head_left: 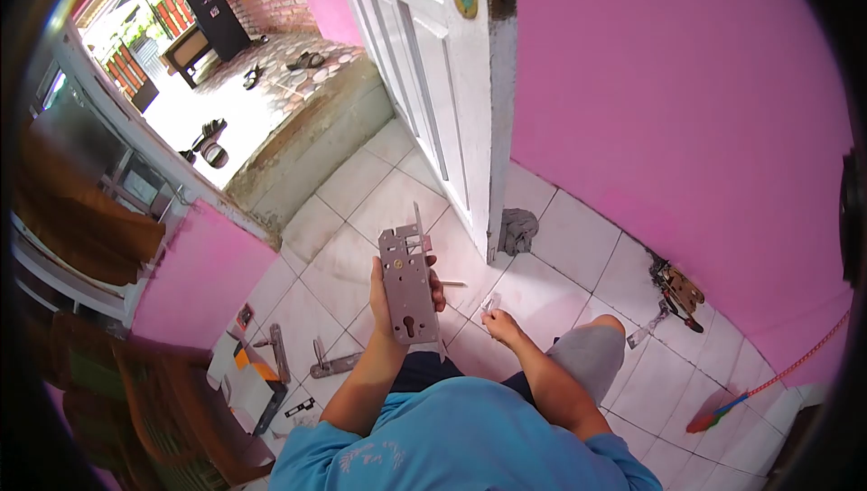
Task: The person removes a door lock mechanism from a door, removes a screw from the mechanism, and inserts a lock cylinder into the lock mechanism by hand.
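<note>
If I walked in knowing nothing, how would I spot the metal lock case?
Find the white panelled door, then look down to the blue shirt. The left hand in front of it holds the lock case, a flat grey-brown box with a keyhole-shaped opening near its lower end. Unlike the handle plates lying on the floor, it is held in a hand.

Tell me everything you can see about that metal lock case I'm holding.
The lock case is a flat, grey-brown, metal-looking box, pierced with several holes, including a keyhole-shaped opening near its lower end. A brassy round fitting sits higher up. A narrow faceplate runs along the right edge, extending past both ends. It stands nearly upright, slightly tilted, above the tiled floor, gripped by your left hand.
</note>
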Available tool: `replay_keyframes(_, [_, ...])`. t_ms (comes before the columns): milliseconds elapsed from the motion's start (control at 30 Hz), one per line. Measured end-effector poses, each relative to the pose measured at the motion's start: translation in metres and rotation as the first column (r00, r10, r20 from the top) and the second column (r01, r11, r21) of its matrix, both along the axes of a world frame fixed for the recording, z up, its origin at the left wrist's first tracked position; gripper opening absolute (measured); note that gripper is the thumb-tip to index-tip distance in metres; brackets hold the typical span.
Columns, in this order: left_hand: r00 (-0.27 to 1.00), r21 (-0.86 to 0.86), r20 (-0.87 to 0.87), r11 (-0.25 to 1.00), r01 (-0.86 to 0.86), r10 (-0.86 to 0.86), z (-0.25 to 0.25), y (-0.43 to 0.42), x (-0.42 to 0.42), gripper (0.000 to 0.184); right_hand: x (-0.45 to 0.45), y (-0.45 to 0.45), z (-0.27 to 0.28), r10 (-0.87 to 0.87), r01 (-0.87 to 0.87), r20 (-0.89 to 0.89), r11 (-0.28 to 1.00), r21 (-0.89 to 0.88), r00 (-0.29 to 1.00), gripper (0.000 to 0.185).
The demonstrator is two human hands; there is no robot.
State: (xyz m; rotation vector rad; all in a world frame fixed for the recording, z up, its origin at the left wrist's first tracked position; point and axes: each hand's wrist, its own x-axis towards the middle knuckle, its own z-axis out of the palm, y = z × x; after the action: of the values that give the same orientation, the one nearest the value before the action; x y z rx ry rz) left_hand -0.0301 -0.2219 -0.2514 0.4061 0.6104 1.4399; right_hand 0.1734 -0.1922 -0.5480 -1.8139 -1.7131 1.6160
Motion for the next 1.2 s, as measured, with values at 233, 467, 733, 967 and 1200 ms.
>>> replay_keyframes(233, [1.0, 0.001, -0.027, 1.0, 0.016, -0.016, -0.008, 0.001, -0.002, 0.084, -0.002, 0.002, 0.021, 0.05, -0.05, 0.048, 0.999, -0.005, 0.998, 0.048])
replay_keyframes(467, [0.998, -0.012, -0.06, 1.0, 0.024, -0.024, -0.001, 0.0, 0.006, 0.084, -0.003, 0.003, 0.019, 0.084, -0.088, 0.052, 0.993, 0.073, 0.995, 0.049])
replay_keyframes(733, [0.996, -0.012, -0.08, 0.999, 0.031, -0.032, 0.003, 0.004, 0.013, 0.085, -0.003, 0.005, 0.021, 0.101, -0.103, 0.025, 0.988, 0.116, 0.995, 0.046])
replay_keyframes(967, [0.991, 0.002, -0.127, 1.0, 0.031, -0.031, 0.011, 0.012, 0.015, 0.087, -0.005, 0.006, 0.012, 0.079, -0.071, -0.08, 0.993, 0.097, 0.994, 0.042])
replay_keyframes(1200, [0.993, 0.086, -0.119, 0.996, 0.029, -0.019, 0.019, 0.026, 0.011, 0.093, -0.001, -0.004, 0.078, 0.113, -0.081, -0.205, 0.984, 0.16, 0.972, 0.04])
